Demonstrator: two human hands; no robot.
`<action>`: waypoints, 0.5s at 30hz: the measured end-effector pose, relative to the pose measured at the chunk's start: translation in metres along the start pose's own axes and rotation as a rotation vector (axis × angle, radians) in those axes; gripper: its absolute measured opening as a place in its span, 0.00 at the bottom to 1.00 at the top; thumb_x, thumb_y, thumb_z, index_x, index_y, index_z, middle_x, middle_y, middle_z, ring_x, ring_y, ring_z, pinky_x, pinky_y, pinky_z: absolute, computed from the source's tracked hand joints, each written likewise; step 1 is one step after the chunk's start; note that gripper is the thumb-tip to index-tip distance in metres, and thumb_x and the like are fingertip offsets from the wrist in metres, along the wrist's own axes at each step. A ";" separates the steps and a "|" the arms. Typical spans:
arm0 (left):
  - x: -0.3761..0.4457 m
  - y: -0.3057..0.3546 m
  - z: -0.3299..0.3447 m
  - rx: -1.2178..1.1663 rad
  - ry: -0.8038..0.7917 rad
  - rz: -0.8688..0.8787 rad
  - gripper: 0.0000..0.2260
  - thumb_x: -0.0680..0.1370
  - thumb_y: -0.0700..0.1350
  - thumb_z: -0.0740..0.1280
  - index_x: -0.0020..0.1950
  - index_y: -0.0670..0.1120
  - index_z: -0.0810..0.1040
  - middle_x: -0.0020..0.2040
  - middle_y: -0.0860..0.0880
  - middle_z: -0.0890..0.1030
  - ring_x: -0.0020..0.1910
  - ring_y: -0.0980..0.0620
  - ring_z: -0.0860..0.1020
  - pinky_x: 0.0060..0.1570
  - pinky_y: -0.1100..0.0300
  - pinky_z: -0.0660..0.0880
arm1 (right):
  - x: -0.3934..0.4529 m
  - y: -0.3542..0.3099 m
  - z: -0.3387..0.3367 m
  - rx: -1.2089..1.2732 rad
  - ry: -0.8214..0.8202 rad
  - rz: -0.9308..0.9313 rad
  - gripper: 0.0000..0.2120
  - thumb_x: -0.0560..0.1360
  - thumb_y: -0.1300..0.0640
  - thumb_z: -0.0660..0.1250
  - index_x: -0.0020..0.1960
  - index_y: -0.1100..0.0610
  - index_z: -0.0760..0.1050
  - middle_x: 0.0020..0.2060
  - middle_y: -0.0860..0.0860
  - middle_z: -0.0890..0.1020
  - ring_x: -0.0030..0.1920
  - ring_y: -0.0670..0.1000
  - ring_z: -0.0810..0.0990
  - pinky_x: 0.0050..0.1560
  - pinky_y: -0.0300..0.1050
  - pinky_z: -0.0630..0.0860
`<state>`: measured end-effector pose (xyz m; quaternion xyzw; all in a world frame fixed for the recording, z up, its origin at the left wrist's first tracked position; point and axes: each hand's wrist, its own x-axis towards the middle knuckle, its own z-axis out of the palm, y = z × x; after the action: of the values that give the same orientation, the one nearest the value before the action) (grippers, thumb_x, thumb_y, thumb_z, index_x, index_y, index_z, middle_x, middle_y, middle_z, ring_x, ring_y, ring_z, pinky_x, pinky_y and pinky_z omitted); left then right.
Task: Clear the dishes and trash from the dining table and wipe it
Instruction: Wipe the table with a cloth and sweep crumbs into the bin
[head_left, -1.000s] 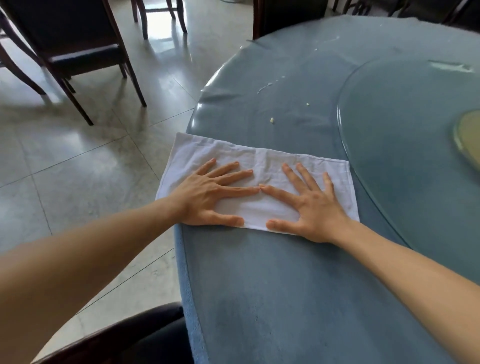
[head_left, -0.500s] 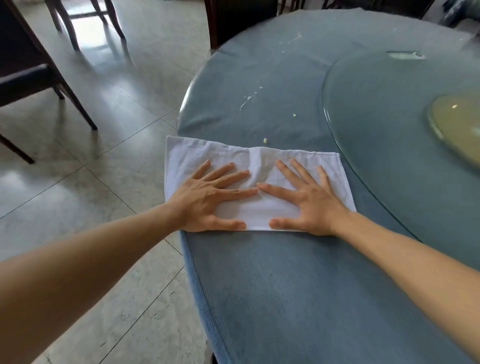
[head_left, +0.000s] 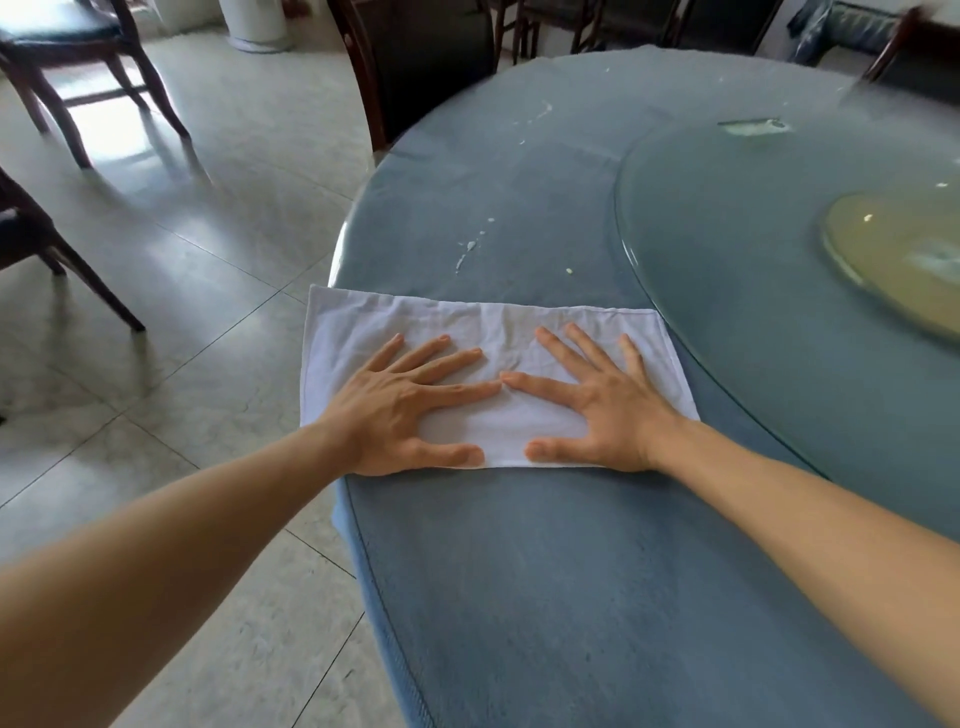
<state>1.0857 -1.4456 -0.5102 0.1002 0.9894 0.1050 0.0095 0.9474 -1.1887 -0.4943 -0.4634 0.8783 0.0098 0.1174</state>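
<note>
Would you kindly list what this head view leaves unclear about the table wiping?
- Tabletop beneath the white cloth: covered by it and both hands.
- Glass turntable: cut off by the right edge.
- Pale specks: too small to identify.
- Far table rim: blurred.

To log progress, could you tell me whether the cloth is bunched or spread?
Spread: the white cloth lies flat under both hands.

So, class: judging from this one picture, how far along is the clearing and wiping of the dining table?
Done: no dishes or trash show on the table. In hand: the left hand and right hand press flat on a white cloth at the table's edge. Left: crumbs and white smears beyond the cloth, plus marks on the glass turntable.
</note>
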 end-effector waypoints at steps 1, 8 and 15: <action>0.004 -0.005 -0.001 -0.003 0.001 0.008 0.32 0.74 0.78 0.52 0.76 0.76 0.46 0.82 0.64 0.46 0.82 0.56 0.43 0.79 0.44 0.40 | 0.006 0.001 -0.001 0.002 0.002 0.001 0.39 0.61 0.12 0.39 0.71 0.16 0.39 0.82 0.41 0.35 0.81 0.50 0.30 0.74 0.75 0.34; 0.048 -0.056 -0.010 0.004 -0.010 0.055 0.31 0.74 0.78 0.51 0.75 0.77 0.46 0.81 0.65 0.47 0.82 0.55 0.45 0.79 0.43 0.44 | 0.052 0.011 -0.011 0.021 0.018 0.064 0.38 0.63 0.14 0.43 0.72 0.17 0.40 0.83 0.42 0.37 0.82 0.50 0.31 0.74 0.75 0.34; 0.113 -0.122 -0.025 0.013 -0.023 0.118 0.30 0.74 0.78 0.50 0.75 0.77 0.47 0.81 0.65 0.49 0.82 0.55 0.47 0.79 0.43 0.47 | 0.122 0.032 -0.027 0.035 0.030 0.144 0.38 0.62 0.13 0.42 0.71 0.16 0.39 0.82 0.41 0.36 0.81 0.50 0.31 0.75 0.73 0.33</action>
<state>0.9502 -1.5453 -0.5111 0.1594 0.9823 0.0978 0.0139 0.8497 -1.2723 -0.4974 -0.3970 0.9111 -0.0039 0.1112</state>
